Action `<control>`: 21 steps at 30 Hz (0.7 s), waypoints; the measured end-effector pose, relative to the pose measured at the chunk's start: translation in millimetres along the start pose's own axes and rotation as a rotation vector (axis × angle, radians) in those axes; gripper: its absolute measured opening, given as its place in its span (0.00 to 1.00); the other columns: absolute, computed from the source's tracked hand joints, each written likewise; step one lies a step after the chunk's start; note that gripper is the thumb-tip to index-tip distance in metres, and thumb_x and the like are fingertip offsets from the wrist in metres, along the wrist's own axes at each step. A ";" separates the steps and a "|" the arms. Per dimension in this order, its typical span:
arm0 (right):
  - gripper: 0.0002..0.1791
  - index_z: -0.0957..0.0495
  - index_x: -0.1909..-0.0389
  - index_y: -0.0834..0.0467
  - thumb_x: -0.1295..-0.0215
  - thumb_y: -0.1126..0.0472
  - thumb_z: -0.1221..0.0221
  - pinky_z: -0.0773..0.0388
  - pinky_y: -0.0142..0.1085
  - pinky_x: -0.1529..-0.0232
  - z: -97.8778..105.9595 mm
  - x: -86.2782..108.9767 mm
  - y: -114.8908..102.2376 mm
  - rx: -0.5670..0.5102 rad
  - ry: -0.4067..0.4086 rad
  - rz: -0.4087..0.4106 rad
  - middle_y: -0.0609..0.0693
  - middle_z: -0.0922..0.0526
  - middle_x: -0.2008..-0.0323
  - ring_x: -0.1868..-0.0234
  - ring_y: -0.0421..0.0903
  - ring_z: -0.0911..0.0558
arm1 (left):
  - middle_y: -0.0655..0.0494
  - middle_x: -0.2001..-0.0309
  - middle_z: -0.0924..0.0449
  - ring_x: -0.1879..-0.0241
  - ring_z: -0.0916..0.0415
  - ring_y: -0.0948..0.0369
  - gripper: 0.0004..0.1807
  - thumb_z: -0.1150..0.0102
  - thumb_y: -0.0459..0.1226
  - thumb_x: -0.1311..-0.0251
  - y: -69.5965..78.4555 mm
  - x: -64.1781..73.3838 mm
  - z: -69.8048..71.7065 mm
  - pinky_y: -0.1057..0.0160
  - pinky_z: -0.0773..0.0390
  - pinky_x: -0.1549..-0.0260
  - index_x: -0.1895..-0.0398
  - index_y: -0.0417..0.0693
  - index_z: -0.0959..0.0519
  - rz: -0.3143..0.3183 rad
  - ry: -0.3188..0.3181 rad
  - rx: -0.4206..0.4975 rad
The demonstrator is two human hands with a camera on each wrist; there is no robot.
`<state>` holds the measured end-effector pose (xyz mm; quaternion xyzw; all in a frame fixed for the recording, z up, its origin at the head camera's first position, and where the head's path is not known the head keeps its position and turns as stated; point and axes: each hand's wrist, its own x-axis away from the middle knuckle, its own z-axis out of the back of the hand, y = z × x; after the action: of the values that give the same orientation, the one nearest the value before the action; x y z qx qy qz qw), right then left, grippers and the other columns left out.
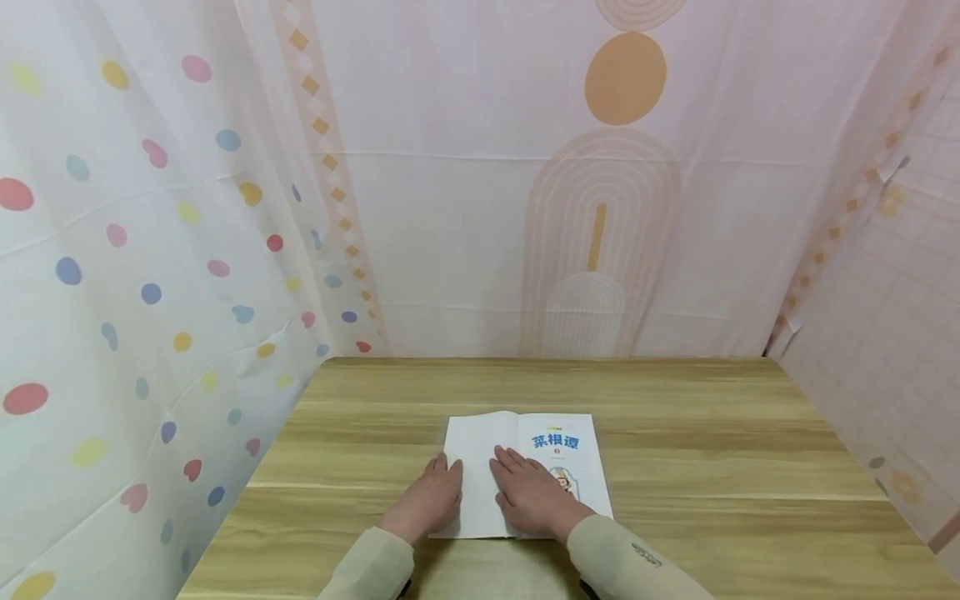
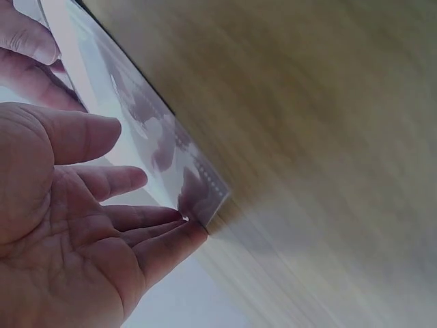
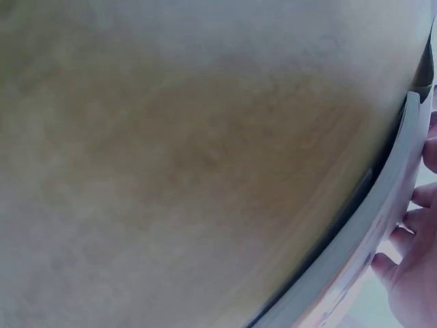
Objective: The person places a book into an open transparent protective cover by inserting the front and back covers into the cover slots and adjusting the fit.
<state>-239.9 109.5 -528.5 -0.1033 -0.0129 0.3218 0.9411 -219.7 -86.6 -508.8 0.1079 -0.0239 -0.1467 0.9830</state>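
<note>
Find the book lying open on the near part of the wooden table, about midway from left to right, with a blank left page and a right page bearing blue lettering. Note the right hand laid across the gutter, fingers nearly straight, tips on the left page, gripping nothing. Note the left hand set at the left side of the book, fingers loosely extended and apart from the thumb, tips by a corner of the glossy cover, showing no firm grip, with the exact pressure there impossible to tell.

Treat this, by all appearances, as a matter of flattening the opened page. For a good result, press along the gutter with the flats of the fingers, working from far to near, never with the nails. Steady the left side lightly, so as to prevent sliding on the smooth wood without bending the glossy corner. Watch the raised curve of the left page by the far end of the gutter; smooth gently there, outward to the left, to avoid a crease. Lift before shifting right, to spare the printed page from rubbing.
</note>
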 end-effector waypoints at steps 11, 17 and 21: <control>0.29 0.37 0.26 0.56 0.24 0.51 0.52 0.43 0.47 0.28 4.5 -3.9 -9.1 0.101 -0.059 -0.034 0.51 0.43 0.24 0.24 0.50 0.44 | 0.23 0.33 0.40 0.33 0.40 0.33 0.27 0.44 0.31 0.34 -2.3 0.0 0.6 0.41 0.37 0.36 0.34 0.29 0.33 -0.010 -0.023 0.000; 0.28 0.35 0.27 0.55 0.25 0.51 0.51 0.40 0.48 0.30 7.1 -5.4 -17.0 0.186 -0.080 -0.042 0.49 0.39 0.26 0.26 0.51 0.41 | 0.21 0.34 0.41 0.34 0.40 0.32 0.27 0.42 0.30 0.36 -6.3 -0.8 -1.4 0.39 0.35 0.37 0.34 0.34 0.30 -0.029 -0.019 0.011; 0.28 0.35 0.27 0.55 0.25 0.52 0.52 0.40 0.48 0.30 10.3 -4.9 -19.7 0.195 -0.086 -0.043 0.50 0.39 0.26 0.26 0.51 0.41 | 0.20 0.35 0.40 0.34 0.40 0.31 0.25 0.43 0.35 0.35 -8.2 -2.4 -2.7 0.37 0.34 0.39 0.35 0.38 0.28 -0.041 -0.009 0.005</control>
<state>-232.9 93.2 -514.2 0.0028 -0.0240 0.3054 0.9519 -224.1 -92.9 -513.2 0.1103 -0.0267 -0.1673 0.9794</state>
